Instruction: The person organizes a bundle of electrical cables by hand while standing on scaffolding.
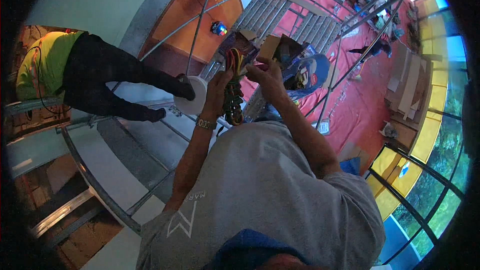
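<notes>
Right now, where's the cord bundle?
The cord bundle is above and slightly left of centre in the head view, between the left hand and the right hand.

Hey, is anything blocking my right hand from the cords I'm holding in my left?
Nothing visible stands between your right hand and the cords in your left hand. They look very close, though contact is unclear. The boxes appear beyond your hands, not between them.

The fisheye head camera looked steeply down, near the hands and farther from the red-covered floor.
</notes>
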Motion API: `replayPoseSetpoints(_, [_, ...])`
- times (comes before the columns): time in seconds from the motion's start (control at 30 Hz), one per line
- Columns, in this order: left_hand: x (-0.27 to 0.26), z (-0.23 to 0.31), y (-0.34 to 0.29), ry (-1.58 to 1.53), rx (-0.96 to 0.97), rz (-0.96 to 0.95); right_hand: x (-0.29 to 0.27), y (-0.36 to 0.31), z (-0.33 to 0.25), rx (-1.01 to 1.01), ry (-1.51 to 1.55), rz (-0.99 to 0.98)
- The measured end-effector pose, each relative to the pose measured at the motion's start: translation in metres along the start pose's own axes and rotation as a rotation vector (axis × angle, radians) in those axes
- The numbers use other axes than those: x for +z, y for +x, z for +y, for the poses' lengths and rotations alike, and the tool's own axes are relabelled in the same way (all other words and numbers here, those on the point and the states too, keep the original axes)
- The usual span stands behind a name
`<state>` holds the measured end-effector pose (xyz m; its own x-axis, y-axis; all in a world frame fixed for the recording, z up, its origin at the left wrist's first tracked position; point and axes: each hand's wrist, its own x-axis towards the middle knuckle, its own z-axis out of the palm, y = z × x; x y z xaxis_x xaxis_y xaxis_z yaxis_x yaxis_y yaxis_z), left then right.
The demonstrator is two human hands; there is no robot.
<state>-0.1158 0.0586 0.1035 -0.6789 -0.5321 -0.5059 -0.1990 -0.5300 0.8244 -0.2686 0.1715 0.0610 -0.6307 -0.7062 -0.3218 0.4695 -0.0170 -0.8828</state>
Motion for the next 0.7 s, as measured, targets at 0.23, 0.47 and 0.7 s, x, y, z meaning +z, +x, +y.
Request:
replayPoseSetpoints(0.23, [-0.016,-0.022,0.018,-0.265,-0.07,-0.056,0.014,-0.02,-0.007,-0.128,-0.44,-0.019])
replayPoseSetpoints(0.47, [-0.026,-0.031,0.026,-0.494,-0.193,-0.158,0.025,-0.023,-0.022,-0.312,-0.447,-0.221])
replayPoseSetpoints(0.7, [-0.024,-0.025,0.019,-0.34,-0.15,-0.097,0.019,-0.011,-0.022,-0.25,-0.44,-0.424])
